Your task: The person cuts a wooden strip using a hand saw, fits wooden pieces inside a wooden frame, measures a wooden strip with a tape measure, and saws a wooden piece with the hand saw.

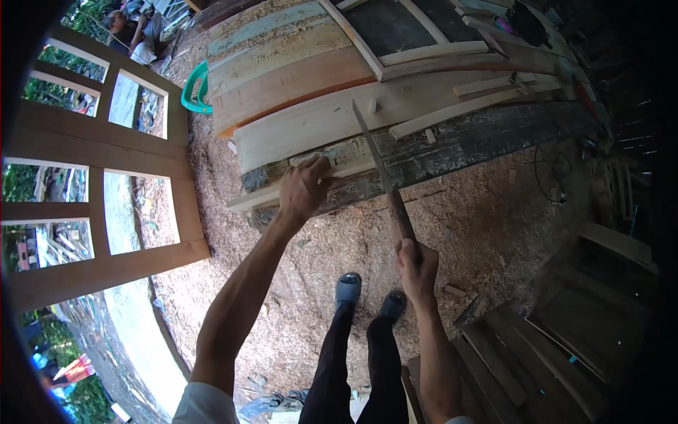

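Observation:
My right hand (417, 265) is closed round the handle of a handsaw (376, 152), seen nearly edge-on. The blade points away from me and lies across the front of the workbench, at the right end of a narrow wooden strip (258, 199). On that strip, left of the saw, my left hand (305, 185) is closed and holds it against the bench edge. The strip runs along the worn, dark front plank (466, 150). Whether the teeth touch the wood cannot be made out.
Small offcuts (430, 136) and a longer strip (452, 116) lie on the bench. Behind are wide boards (296, 95) and a wooden frame (432, 53). A window frame (134, 265) stands at left, near a green plastic chair (196, 92). Another person (131, 35) sits beyond. Planks (508, 353) lie right.

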### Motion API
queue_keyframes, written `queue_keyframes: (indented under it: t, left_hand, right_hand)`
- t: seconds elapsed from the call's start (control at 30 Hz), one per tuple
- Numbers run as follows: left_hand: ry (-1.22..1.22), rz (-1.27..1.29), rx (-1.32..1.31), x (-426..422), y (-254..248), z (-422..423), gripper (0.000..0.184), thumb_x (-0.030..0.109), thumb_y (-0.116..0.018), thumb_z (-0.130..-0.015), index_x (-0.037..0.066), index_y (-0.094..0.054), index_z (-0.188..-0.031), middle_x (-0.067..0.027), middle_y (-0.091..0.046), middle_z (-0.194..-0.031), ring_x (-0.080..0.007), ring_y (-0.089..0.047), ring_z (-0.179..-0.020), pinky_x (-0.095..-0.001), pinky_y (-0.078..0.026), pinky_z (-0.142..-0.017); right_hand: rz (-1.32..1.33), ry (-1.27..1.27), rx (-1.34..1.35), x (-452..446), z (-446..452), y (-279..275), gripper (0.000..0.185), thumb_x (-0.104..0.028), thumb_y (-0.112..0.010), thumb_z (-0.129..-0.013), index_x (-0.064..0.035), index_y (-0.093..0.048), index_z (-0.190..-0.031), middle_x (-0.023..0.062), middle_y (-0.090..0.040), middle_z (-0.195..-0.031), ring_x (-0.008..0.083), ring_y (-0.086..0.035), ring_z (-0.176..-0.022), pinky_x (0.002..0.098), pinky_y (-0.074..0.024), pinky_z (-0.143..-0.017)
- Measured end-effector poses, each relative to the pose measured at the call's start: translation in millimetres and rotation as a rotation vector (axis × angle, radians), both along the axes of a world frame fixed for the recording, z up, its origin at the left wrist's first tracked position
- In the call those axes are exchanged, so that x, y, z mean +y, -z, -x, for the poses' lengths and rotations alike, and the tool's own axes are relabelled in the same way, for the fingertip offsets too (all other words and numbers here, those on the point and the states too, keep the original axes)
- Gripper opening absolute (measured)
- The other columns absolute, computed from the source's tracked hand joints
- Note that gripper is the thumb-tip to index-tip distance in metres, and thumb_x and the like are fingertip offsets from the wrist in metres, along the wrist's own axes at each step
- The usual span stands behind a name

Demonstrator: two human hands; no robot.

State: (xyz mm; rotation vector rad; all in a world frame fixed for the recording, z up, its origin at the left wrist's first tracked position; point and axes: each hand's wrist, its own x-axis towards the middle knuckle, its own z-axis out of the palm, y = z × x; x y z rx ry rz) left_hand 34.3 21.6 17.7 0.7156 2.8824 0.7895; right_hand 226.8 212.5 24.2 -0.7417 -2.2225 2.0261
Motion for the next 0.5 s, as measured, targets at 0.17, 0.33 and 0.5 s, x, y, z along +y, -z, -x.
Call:
queue_keyframes:
  t: [0.17,0.33,0.5]
  left_hand:
    - [0.005,0.051,0.238,-8,14,-10,0.022,0.012,-0.072,-0.074,0.010,-0.061,-0.092,-0.0048,-0.060,-0.095,-0.0285,-0.057,-0.095,-0.0415,-0.044,-0.082]
    - [0.121,-0.153,0.258,-17,19,-24,0.022,0.012,-0.070,-0.076,0.010,-0.062,-0.097,-0.0094,-0.057,-0.109,-0.0307,-0.054,-0.101,-0.0413,-0.040,-0.086]
    - [-0.003,-0.096,0.345,10,-1,-17,0.035,0.020,-0.072,-0.075,0.011,-0.061,-0.106,-0.0102,-0.056,-0.114,-0.0310,-0.052,-0.108,-0.0444,-0.038,-0.093]
  right_hand:
    - [0.086,-0.017,-0.027,7,-6,-25,0.044,-0.030,-0.052,-0.097,-0.0049,-0.046,-0.062,-0.0034,-0.039,-0.053,0.0058,-0.036,-0.045,0.0244,-0.0267,-0.042]
    - [0.292,0.023,-0.084,20,-23,-25,0.045,-0.031,-0.051,-0.096,-0.0054,-0.046,-0.059,-0.0028,-0.043,-0.053,0.0051,-0.039,-0.044,0.0250,-0.0284,-0.040]
    - [0.370,0.094,0.092,22,-22,-28,0.045,-0.030,-0.051,-0.096,-0.0082,-0.040,-0.058,-0.0033,-0.040,-0.054,0.0039,-0.033,-0.043,0.0242,-0.0260,-0.040]
